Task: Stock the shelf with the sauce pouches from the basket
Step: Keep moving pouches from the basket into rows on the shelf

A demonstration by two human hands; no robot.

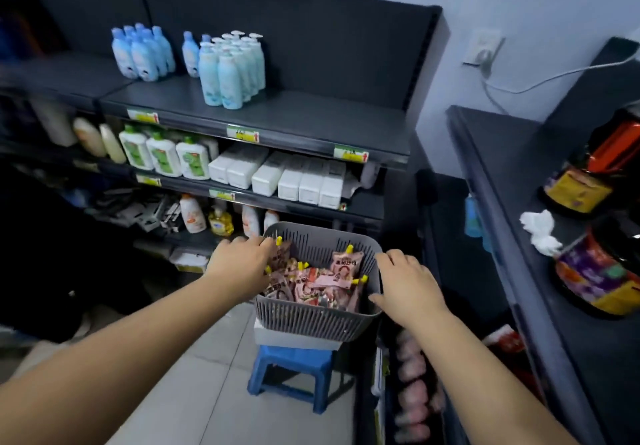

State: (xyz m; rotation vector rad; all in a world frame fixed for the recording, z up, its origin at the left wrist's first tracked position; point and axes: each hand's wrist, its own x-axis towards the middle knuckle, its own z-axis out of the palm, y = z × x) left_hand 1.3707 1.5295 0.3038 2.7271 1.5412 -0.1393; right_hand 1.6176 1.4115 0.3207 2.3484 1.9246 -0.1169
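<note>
A grey slotted basket (311,321) stands on a white box atop a blue plastic stool (291,372). Several pink sauce pouches (334,276) with yellow caps lie piled inside it. My left hand (239,268) grips the basket's left rim, its fingertips beside a yellow cap at the back corner. My right hand (405,283) grips the right rim, with the thumb along the front corner. Low on the right, a dark shelf holds a blurred row of pink packs (412,392).
Behind the basket, a dark shelving unit (311,139) carries blue bottles on top, green-labelled bottles and white boxes below, and soap bottles lower down. To the right, a dark counter (512,202) holds sauce bottles and a crumpled tissue (538,231). Pale floor tiles lie at the left.
</note>
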